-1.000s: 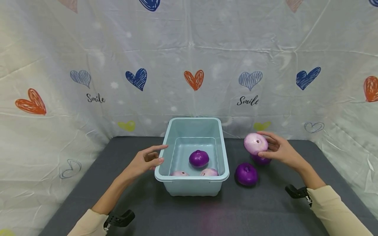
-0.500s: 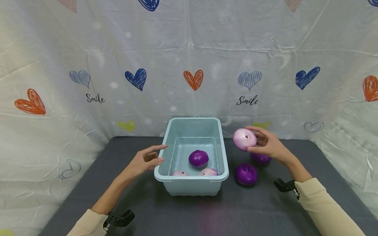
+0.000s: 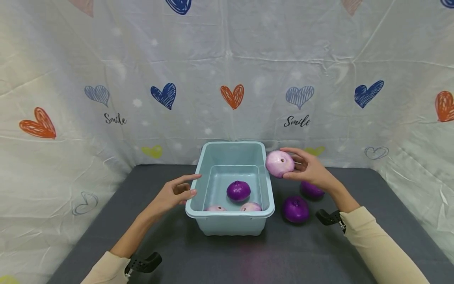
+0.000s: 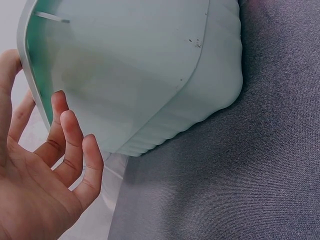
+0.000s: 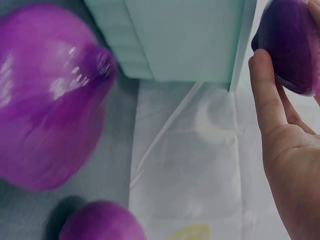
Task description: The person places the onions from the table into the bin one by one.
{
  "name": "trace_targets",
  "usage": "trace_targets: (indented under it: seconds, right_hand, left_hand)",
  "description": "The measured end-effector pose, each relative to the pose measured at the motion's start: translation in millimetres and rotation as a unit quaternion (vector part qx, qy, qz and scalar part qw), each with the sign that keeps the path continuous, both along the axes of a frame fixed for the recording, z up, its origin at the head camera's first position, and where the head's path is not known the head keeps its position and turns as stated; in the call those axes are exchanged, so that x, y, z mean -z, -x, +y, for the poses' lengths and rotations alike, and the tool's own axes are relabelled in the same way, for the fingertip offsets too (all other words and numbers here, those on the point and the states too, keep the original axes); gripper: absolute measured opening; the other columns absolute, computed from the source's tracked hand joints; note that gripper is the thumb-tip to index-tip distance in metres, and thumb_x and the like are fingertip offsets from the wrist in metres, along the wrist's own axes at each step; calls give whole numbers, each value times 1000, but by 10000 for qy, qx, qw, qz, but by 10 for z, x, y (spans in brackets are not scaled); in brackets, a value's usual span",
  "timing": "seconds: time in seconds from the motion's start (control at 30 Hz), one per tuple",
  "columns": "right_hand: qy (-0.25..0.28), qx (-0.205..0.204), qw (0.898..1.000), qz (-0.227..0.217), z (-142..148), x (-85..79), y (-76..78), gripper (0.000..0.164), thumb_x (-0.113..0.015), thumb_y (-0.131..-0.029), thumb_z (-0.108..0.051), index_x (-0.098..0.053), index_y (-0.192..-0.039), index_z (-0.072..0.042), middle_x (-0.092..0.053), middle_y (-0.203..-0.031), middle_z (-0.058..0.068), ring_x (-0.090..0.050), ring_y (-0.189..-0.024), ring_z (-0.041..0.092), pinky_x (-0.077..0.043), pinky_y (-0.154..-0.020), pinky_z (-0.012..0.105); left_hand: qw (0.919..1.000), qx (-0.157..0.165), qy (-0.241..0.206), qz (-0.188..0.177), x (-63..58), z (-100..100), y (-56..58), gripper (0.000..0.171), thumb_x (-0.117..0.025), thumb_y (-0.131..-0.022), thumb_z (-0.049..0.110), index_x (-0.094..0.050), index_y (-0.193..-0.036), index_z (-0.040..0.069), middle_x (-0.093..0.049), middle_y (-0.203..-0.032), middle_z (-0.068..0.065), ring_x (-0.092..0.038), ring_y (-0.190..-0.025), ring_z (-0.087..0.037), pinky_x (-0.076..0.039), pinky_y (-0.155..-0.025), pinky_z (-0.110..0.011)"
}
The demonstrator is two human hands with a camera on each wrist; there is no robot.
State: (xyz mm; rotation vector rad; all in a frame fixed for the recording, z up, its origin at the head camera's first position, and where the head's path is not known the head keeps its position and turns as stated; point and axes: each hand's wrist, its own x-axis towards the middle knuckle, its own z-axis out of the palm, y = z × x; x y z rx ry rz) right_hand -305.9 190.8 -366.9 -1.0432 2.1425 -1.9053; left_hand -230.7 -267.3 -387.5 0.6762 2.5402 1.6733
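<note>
In the head view my right hand [image 3: 312, 169] grips a red onion [image 3: 280, 164] between fingers and thumb, holding it just off the tub's right rim. Its pale pink side faces the head camera; the right wrist view shows the dark purple side of this onion [image 5: 290, 47]. My left hand [image 3: 179, 191] is at the left rim of the light blue tub [image 3: 230, 225], fingertips touching it, fingers loosely bent. Seen from the left wrist, the fingers [image 4: 72, 135] stand beside the tub wall without wrapping it. Inside the tub are a purple onion [image 3: 239, 191] and two pale ones [image 3: 251, 207], partly hidden.
Right of the tub, two purple onions lie on the dark cloth-covered table [image 3: 227, 260]: a nearer onion [image 3: 296, 209] and a farther onion [image 3: 311, 190]. A white curtain [image 3: 198, 59] printed with hearts hangs behind the table.
My right hand has carried the pale-sided onion leftward and slightly up, from above the farther purple onion to the tub's right rim. My left hand has kept its place.
</note>
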Motion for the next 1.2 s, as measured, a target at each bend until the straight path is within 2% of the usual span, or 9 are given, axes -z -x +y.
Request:
trace_targets:
  seconds: [0.3,0.57,0.8,1.03,1.2]
  right_hand:
    - [167,-271,9993,-186,-224,-111,14,76,-81,-83,8,-47,-150,-4,-50,-143,21,-57,-122,37,-53,-90,43]
    - [115,-355,9992,-113,-402,-196,16,76,-83,-82,4,-49,-149,-6,-51,-142,19,-56,-123,37,-52,-92,45]
    - [89,-537,9985,-38,-527,-207,40,76,-83,-84,1,-48,-150,-6,-49,-144,19,-55,-125,37,-52,-92,46]
    - [12,-653,9979,-23,-554,-189,51,77,-81,-86,1,-43,-153,-6,-50,-142,21,-57,-121,38,-53,-90,45]
    - [114,-786,9967,-187,-503,-180,44,72,-75,-91,2,-42,-154,-6,-53,-138,24,-58,-120,44,-52,-92,47]
  left_hand:
    - [10000,32,-46,6,3,-2,5,49,-67,-100,15,-55,-148,14,-55,-82,-12,-50,-76,-35,-49,-68,-42]
    - [10000,36,-70,-41,6,-5,-3,50,-67,-101,15,-54,-149,14,-56,-84,-12,-52,-76,-32,-51,-70,-42]
    - [10000,42,-83,-37,9,1,-3,50,-67,-101,16,-54,-149,15,-57,-85,-12,-52,-77,-33,-51,-71,-40]
    - [9999,21,-75,-120,6,-4,-2,49,-66,-101,18,-55,-149,19,-57,-86,-18,-54,-79,-29,-50,-77,-54]
    - [9999,12,-56,-113,3,-9,-2,49,-66,-101,17,-55,-149,18,-57,-86,-15,-54,-78,-28,-51,-77,-50]
